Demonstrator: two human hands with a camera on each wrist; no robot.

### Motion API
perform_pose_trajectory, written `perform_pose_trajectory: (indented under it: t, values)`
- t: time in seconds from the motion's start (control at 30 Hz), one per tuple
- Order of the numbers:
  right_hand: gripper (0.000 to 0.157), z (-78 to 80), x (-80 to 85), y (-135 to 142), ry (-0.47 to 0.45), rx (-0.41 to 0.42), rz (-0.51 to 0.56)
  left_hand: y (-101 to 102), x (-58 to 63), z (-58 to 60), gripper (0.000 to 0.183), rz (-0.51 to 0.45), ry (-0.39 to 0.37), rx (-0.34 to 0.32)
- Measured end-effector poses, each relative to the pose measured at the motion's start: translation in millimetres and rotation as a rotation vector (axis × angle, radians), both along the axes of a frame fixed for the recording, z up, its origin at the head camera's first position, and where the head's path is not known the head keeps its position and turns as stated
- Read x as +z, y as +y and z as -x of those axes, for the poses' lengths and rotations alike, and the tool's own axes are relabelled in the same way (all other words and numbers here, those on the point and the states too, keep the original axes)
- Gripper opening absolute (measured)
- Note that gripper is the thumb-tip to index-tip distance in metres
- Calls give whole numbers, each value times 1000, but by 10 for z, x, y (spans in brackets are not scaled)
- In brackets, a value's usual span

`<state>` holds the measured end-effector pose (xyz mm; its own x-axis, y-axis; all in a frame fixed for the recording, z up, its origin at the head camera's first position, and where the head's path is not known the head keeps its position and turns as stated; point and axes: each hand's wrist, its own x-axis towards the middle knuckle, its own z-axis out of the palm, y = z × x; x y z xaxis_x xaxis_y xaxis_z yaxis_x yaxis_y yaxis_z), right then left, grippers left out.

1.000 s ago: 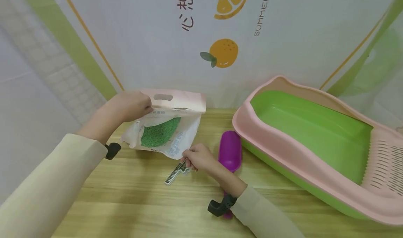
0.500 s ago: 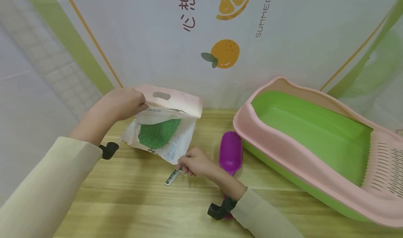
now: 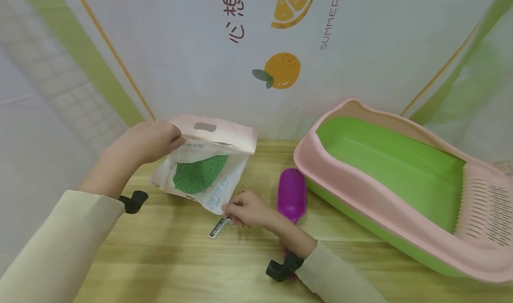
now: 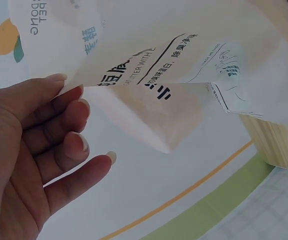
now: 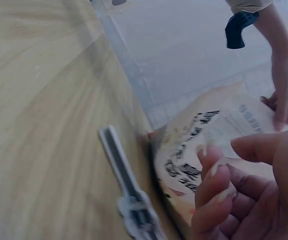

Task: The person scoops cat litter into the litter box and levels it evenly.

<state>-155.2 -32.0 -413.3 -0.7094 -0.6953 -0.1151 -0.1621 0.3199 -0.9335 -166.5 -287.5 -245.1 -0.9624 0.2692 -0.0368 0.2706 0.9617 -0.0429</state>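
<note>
A white and pink bag of cat litter point(image 3: 228, 185) sits at the left of the table, torn along its top, with green granules point(image 3: 200, 174) showing inside. My left hand point(image 3: 150, 140) pinches its upper left edge between thumb and index finger, the other fingers loosely bent in the left wrist view. At the bag's lower right corner, my right hand point(image 3: 252, 210) pinches the edge with thumb and forefinger. Just below those fingers a white clip with a piano-key pattern point(image 3: 218, 228) lies on the table, partly hidden by the hand.
A purple scoop point(image 3: 291, 195) lies right of the bag, its handle partly under my right forearm. Beyond it stands a green litter box point(image 3: 388, 174) with a pink rim point(image 3: 360, 187). Fruit-printed cloth point(image 3: 192, 71) hangs behind the wooden table point(image 3: 192, 267).
Both hands have shifted slightly left and down with the bag, its lower right corner drawn toward me. The right hand now covers more of the clip. Scoop and box stay put.
</note>
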Motion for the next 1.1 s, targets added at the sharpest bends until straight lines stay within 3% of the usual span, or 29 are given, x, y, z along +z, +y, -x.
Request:
perform_pose_trajectory:
  t: [0.13, 0.3, 0.57, 0.9, 1.1]
  values:
    - [36, -25, 118, 203, 82, 8, -30, -9, -36, -51, 39, -16, 6, 14]
    - [37, -93, 278, 563, 258, -54, -116, 3, -74, -102, 40, -39, 18, 28]
    - [48, -200, 375, 1107, 319, -200, -267, 31, -81, -126, 40, -42, 33, 1]
    - [58, -284, 139, 1304, 284, -292, -567, 47, -117, -99, 38, -41, 23, 0]
    - [62, -334, -35, 1278, 388, -280, -656, 50, -136, -65, 37, -45, 12, 7]
